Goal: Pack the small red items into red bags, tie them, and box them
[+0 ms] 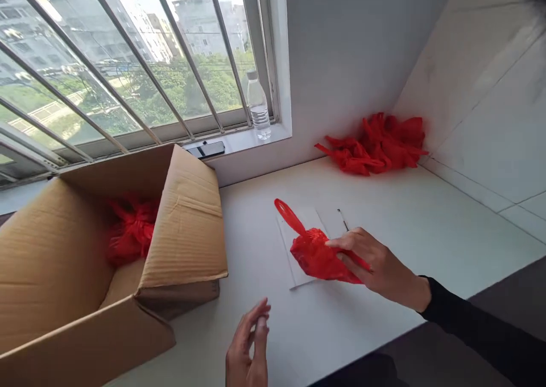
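Step in hand, by the look of it: handling a filled, knotted red plastic bag w/ one loop handle up (pixel 315 256). Bag's over a thin white flat panel (pixel 310 217) on the white counter (pixel 256 216); can't tell if fully resting. R hand (pixel 375 256) has bag's right side pinched btwn thumb & fingers. L hand (pixel 249 347) free, nothing in it, fingers loosely curved, well apart from bag. Similar red bundle (pixel 132 228) inside open brown cardboard box (pixel 191 222). Next move prob. calls for firmer hold, e.g. near knot; thin plastic may slip.
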`<action>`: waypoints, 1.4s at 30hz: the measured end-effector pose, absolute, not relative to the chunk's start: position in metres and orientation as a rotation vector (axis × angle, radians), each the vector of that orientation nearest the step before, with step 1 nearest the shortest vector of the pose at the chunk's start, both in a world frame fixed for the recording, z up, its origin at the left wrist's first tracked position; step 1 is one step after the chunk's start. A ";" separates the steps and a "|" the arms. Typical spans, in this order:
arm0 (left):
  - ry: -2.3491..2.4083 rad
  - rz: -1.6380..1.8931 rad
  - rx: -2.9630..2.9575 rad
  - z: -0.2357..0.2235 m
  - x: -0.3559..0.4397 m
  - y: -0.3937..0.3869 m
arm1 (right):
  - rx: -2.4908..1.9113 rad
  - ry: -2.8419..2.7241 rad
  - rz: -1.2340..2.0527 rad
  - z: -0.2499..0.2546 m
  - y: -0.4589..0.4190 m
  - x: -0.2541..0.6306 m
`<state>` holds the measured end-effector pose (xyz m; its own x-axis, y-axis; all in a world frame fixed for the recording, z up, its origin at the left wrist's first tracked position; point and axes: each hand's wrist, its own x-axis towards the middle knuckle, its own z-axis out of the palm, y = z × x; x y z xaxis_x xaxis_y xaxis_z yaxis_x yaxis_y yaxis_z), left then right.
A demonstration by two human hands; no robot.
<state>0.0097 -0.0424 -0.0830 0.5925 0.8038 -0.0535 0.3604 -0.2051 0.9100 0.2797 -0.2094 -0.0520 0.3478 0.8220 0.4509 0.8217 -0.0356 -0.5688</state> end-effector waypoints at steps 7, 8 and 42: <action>0.727 0.403 1.968 -0.103 0.036 -0.061 | -1.733 -1.471 0.326 -0.095 -0.237 0.205; 0.705 0.386 1.962 -0.103 0.036 -0.064 | -1.754 -1.450 0.344 -0.097 -0.238 0.201; 0.569 0.439 2.228 -0.057 0.032 -0.075 | -1.947 -0.883 0.679 -0.072 -0.258 0.197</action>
<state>0.0315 -0.0751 -0.0571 0.8404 0.5267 0.1281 0.2578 -0.5962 0.7603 0.1969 -0.2580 -0.0717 0.5996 0.7915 -0.1183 0.3176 -0.3711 -0.8726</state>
